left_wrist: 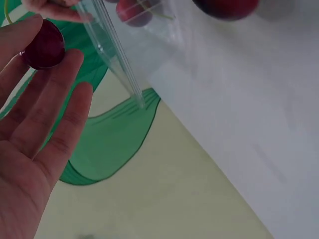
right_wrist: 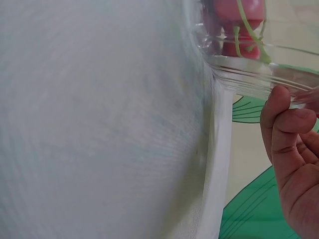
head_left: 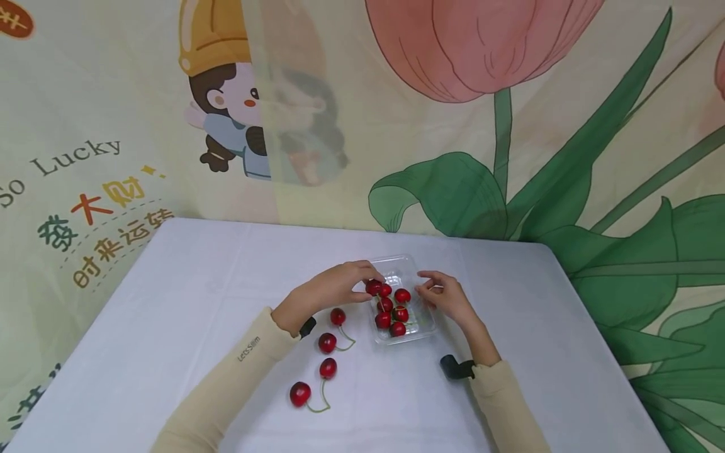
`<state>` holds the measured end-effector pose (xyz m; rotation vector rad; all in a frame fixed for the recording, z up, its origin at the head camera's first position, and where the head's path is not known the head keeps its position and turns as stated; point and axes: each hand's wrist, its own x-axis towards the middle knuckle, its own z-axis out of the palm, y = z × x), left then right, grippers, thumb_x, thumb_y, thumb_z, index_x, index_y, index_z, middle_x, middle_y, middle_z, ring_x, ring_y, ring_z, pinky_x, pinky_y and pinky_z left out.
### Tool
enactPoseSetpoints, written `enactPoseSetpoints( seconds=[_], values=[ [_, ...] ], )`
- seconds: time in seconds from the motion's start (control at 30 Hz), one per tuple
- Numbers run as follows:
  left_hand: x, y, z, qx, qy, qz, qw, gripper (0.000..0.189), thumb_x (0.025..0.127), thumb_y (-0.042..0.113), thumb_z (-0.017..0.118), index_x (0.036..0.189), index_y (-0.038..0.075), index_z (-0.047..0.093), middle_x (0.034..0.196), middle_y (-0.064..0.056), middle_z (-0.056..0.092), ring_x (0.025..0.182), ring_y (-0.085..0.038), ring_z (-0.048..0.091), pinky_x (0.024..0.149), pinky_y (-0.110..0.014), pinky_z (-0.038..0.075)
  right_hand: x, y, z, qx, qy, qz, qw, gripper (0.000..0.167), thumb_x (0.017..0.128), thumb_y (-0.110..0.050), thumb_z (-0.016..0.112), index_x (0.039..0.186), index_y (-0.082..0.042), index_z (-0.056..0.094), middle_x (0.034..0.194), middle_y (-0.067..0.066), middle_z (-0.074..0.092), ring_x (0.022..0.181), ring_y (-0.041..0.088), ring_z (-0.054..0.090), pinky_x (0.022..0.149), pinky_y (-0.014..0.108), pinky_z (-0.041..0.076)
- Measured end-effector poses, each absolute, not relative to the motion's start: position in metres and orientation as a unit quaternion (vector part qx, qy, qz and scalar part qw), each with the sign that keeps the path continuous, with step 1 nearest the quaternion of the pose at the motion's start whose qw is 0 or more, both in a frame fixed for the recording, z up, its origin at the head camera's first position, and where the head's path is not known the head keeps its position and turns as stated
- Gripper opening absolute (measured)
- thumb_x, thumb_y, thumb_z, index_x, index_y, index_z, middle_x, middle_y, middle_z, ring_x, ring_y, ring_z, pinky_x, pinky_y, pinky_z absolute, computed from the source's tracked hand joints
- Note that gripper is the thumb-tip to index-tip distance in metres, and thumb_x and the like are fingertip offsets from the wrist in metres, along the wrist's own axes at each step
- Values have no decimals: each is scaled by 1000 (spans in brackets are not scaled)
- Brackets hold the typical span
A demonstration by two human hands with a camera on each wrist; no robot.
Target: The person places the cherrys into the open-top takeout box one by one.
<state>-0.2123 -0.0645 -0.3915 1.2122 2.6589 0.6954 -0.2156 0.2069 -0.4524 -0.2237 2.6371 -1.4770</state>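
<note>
2 black wrist cameras (head_left: 451,367) sit by 2 beige sleeves (head_left: 226,377), the left lettered "Lets Slim"

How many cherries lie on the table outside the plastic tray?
4: a stem-joined pair beside the left arm, another pair nearer the camera; the arm may hide more.

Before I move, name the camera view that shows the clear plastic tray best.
The head view: the clear plastic tray shows nearly whole there, cherries inside, with its left edge partly behind the left hand. The left wrist view catches just part, at the top; the right wrist view, a cropped portion at upper right.
</note>
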Motion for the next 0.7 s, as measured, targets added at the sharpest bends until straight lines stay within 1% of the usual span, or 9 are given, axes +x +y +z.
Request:
enactPoseSetpoints(
  seconds=[0.1, 0.23, 0.47, 0.6, 0.7],
  values=[
    [-215, -55, -395, 413, 880, 223, 74, 38, 89, 11, 72, 126, 6, 64, 121, -6, 62, 108, -19, 61, 95, -33, 51, -216, 207, -455, -74, 869, -486, 53, 43, 93, -9, 66, 131, 7, 54, 89, 15, 61, 59, 15, 55, 54, 23, 48],
    [-217, -45, -400, 426, 881, 195, 65, 37, 89, 11, 72, 125, 6, 65, 122, -6, 62, 110, -19, 60, 97, -32, 50, -216, 206, -456, -77, 868, -487, 55, 43, 93, -8, 66, 131, 7, 54, 88, 15, 61, 59, 15, 56, 53, 23, 48],
    [-218, -31, -411, 436, 878, 183, 70, 35, 88, 10, 72, 123, 9, 66, 119, -5, 63, 104, -17, 61, 93, -31, 51, -216, 207, -457, -85, 868, -487, 56, 44, 93, -8, 65, 131, 10, 52, 88, 17, 62, 58, 14, 55, 53, 23, 48],
    [-220, -25, -418, 444, 876, 173, 67, 34, 89, 10, 71, 122, 9, 67, 118, -3, 64, 107, -16, 61, 95, -29, 49, -215, 207, -454, -90, 865, -491, 54, 44, 93, -7, 66, 131, 11, 52, 89, 17, 63, 58, 14, 54, 52, 22, 46],
    [-222, -21, -421, 448, 876, 167, 70, 33, 90, 9, 70, 123, 9, 67, 121, -2, 66, 111, -17, 60, 97, -29, 48, -211, 203, -445, -92, 866, -489, 56, 44, 93, -4, 64, 130, 14, 50, 89, 20, 63, 59, 17, 55, 52, 24, 47]
  ],
)
